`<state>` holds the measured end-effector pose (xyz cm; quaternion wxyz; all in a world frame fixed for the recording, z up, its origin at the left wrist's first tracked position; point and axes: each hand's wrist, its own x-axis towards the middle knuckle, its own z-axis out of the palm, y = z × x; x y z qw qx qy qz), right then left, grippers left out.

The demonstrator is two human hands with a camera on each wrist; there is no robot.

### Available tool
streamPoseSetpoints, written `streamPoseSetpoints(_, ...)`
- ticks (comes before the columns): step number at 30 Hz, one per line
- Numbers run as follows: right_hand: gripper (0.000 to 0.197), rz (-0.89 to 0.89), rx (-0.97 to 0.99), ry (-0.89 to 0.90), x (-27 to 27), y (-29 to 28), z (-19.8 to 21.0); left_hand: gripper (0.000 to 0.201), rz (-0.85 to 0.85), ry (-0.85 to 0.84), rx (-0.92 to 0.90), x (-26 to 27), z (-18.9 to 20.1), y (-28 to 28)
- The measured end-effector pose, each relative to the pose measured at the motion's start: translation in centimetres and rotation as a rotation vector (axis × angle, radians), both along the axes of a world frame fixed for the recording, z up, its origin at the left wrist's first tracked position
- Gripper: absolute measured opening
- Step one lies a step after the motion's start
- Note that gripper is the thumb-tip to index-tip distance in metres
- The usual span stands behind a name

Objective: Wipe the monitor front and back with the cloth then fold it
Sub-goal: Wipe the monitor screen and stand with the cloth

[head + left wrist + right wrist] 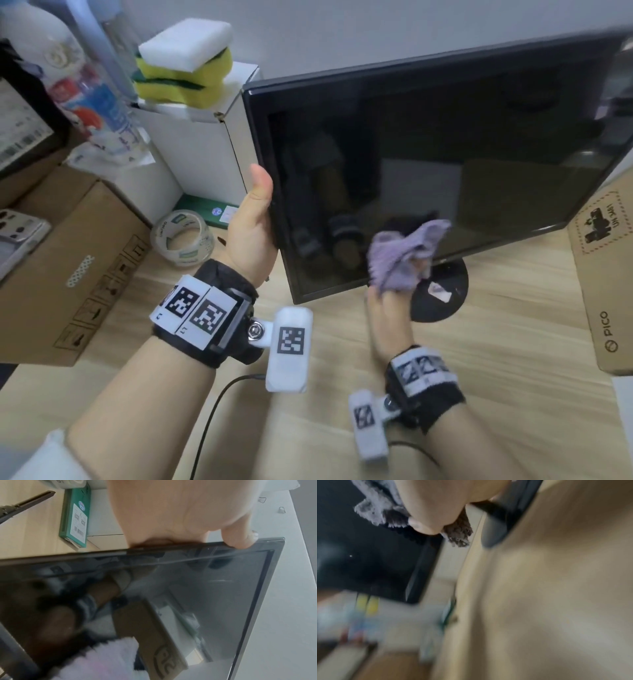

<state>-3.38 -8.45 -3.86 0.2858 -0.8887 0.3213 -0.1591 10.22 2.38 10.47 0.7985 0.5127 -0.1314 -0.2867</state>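
- Nearest us, our right hand (390, 308) has its grip clamped on the bunched lilac fleecy cloth (404, 253), raised before the lower part of the screen, just above the round black stand base (442, 294); whether the cloth touches the glass we cannot tell.
- A little farther, our left hand (251, 222) has its grip closed on the left bezel of the flat black glossy-screened monitor (445, 154), thumb on the front and fingers behind.
- The monitor stands on the pale wooden tabletop (513, 342) toward its far edge, tilted and turned slightly.
- We judge the front wipe to be the step in hand: we should press the cloth flat and sweep in overlapping passes while the left hand steadies the frame against tipping.
- The screen is dark and mirror-like, reflecting our arms, so smears would show readily.
- Farther left, a white cardboard box (198, 144) carries yellow and white sponges (185, 58).
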Motion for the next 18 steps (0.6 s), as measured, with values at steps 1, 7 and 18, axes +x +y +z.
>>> streamPoseSetpoints(1,0.063,0.088,0.029,0.015,0.1,2.0,0.0,0.069,-0.015,0.017,-0.017,0.1,-0.1,0.2)
streamPoseSetpoints(7,0.062,0.4,-0.363,-0.283,3.5,4.6,3.9,0.056,-0.269,0.088,-0.038,1.1,0.0,1.5)
streamPoseSetpoints(18,0.029,0.125,-0.59,-0.5,10.6,2.1,19.1,0.053,-0.164,-0.281,0.121,2.4,3.1,2.0)
